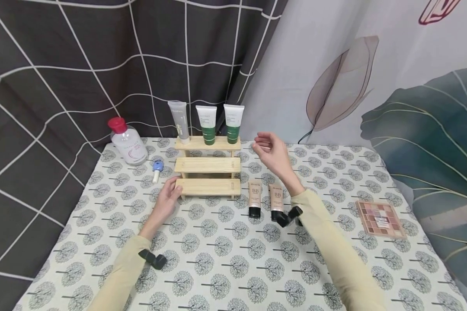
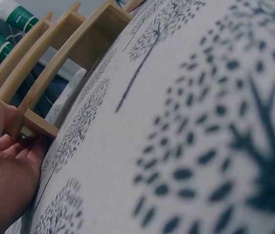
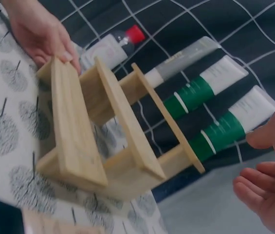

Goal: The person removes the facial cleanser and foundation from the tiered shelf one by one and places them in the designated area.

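Note:
A three-step wooden display rack (image 1: 208,165) stands on the table. My left hand (image 1: 165,199) grips the left end of its lowest step, the thumb on top and the fingers around the side in the left wrist view. On the top step stand a grey tube (image 1: 180,123) and two green-and-white tubes, one in the middle (image 1: 208,125) and one at the right (image 1: 233,124). My right hand (image 1: 274,156) is raised beside the rack's right end with loosely bent fingers, holding nothing. The right-hand tube (image 3: 227,124) is nearest to it, apart from the fingers in the head view.
Two BB cream tubes, one (image 1: 254,198) beside another (image 1: 276,201), lie right of the rack. An eyeshadow palette (image 1: 381,219) lies far right. At left are a clear red-capped bottle (image 1: 129,144) and a small blue-and-white item (image 1: 157,171). Curtains (image 1: 101,56) hang behind.

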Available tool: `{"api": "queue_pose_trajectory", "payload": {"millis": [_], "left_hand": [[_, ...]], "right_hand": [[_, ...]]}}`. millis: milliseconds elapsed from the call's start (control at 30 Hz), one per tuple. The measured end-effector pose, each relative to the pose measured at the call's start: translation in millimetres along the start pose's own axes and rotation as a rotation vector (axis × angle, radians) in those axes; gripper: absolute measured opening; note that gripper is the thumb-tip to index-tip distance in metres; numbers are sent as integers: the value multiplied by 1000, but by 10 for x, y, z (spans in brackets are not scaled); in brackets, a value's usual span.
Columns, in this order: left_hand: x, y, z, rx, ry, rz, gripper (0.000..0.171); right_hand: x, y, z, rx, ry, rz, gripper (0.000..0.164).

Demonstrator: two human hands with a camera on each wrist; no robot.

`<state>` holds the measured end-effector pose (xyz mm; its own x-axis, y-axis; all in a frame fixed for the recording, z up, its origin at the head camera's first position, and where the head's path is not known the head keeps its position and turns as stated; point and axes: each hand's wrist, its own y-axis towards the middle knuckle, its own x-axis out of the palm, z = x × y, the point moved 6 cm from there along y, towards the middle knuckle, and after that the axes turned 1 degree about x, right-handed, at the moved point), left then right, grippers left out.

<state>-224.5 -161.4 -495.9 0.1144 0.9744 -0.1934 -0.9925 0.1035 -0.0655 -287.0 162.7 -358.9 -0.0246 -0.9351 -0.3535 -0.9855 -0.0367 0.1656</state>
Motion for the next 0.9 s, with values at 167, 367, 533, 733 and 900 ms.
{"api": "queue_pose_trajectory", "payload": {"millis": [167, 367, 533, 733, 900], "left_hand": [[-8, 0, 14, -2, 5, 8, 56], [-1, 0, 11, 1, -5, 4, 54], [-3, -2, 13, 1, -5, 4, 55], [-5, -2, 12, -17, -3, 6, 55], [1, -7, 14, -8, 5, 1, 55]], "right_hand": [[173, 165, -121, -28, 43, 12, 50], [315, 292, -171, -8, 44, 43, 52], [412, 382, -175, -6, 80, 46, 51], [507, 438, -153, 7, 70, 67, 47], [534, 451, -130, -18, 27, 119, 41]]}}
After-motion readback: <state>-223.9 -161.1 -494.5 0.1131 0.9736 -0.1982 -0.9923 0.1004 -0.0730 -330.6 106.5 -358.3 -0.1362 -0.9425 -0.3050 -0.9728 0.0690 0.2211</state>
